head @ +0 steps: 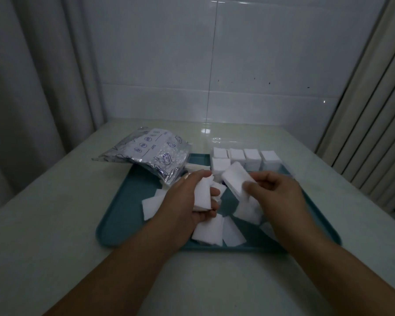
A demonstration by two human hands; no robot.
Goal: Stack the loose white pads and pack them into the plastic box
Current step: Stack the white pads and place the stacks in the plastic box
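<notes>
Over the teal tray (pixel 114 224), the left hand (pixel 192 201) held a grip curled round some white pads (pixel 202 197); the right hand (pixel 281 190) pinched a stack (pixel 235 179) near the plastic box (pixel 246 159).

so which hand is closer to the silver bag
Left. The left hand is just beside the silver bag's near edge; the right hand is farther off, across the tray.
</notes>
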